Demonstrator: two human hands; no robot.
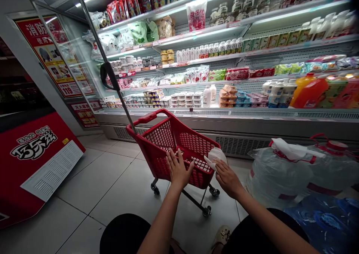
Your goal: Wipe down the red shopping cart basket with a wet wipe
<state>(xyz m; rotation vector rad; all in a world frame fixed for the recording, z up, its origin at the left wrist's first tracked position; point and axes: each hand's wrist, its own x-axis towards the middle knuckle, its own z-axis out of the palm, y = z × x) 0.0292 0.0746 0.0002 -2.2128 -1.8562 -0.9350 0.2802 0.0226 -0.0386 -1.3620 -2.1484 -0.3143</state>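
A red plastic shopping cart (148, 155) on wheels stands on the tiled floor in front of me. My right hand (228, 179) grips a white cloth or wipe (218, 155) at the cart's right-hand corner, and the cloth laps over the rim. Whether it is cloth or paper I cannot tell. My left hand (179, 170) is open, fingers spread, over the near side of the basket; whether it touches the rim is unclear. The basket's slatted floor shows through between the hands.
A lit refrigerated shelf (196, 113) with dairy packs and bottles runs behind the cart. A red freezer (36, 164) is at left. Large wrapped water bottles (280, 175) stand at right. A metal pole (97, 40) slants down toward the cart handle.
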